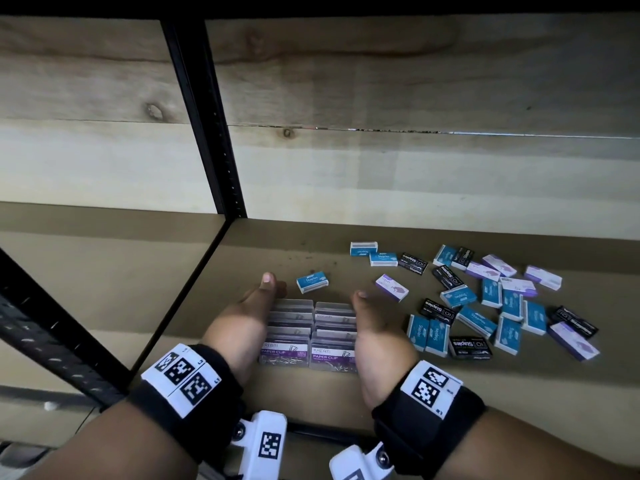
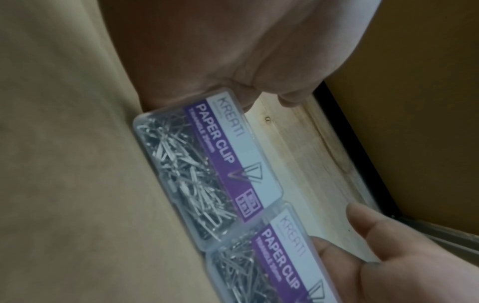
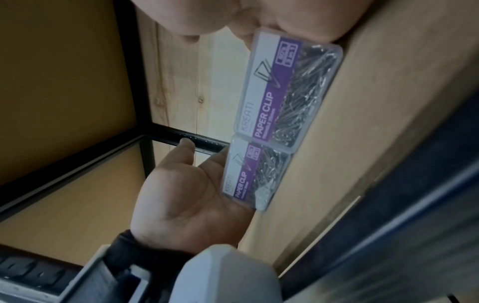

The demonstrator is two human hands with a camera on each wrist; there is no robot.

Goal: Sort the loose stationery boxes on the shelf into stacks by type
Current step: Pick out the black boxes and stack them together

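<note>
Two rows of clear paper clip boxes (image 1: 308, 332) with purple labels stand side by side near the shelf's front edge. My left hand (image 1: 247, 308) lies flat against the left row's outer side, thumb up. My right hand (image 1: 375, 318) presses flat against the right row's outer side. In the left wrist view the left hand (image 2: 233, 51) touches the nearest paper clip box (image 2: 207, 164). In the right wrist view the right hand (image 3: 259, 18) meets the front box (image 3: 285, 88), and the left hand's open palm (image 3: 186, 194) is beside the other one. Neither hand's fingers curl round anything.
Loose boxes lie scattered to the right on the shelf board (image 1: 450, 393): blue staples boxes (image 1: 505, 308), black staples boxes (image 1: 469, 347), purple-and-white boxes (image 1: 573, 339). One blue box (image 1: 312, 279) and one purple box (image 1: 392, 287) lie just beyond my hands. A black shelf post (image 1: 204, 126) stands at the left.
</note>
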